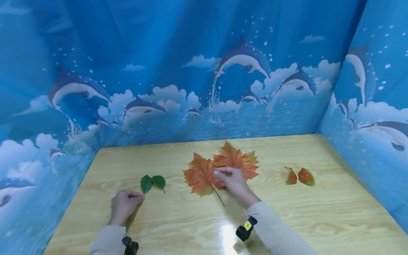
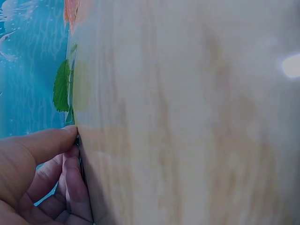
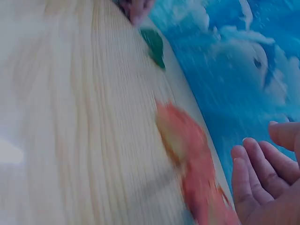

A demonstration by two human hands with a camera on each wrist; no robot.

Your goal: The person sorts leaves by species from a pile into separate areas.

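Two small green leaves (image 1: 152,183) lie side by side at the left of the table. Close by their lower left edge, my left hand (image 1: 125,203) rests on the wood with loosely curled fingers; nothing shows in its grasp. In the left wrist view the thumb tip appears just below a green leaf (image 2: 61,86); whether they touch I cannot tell. My right hand (image 1: 233,183) hovers over two orange-red maple leaves, the left one (image 1: 199,174) with a dark stem and the right one (image 1: 233,157) behind. Its relaxed fingers (image 3: 255,173) hold nothing in the right wrist view.
Two small orange-brown leaves (image 1: 306,177) lie at the right of the wooden table (image 1: 184,234). A blue curtain with dolphins (image 1: 169,65) closes off the back and both sides. Black wrist cameras (image 1: 130,247) sit on both sleeves.
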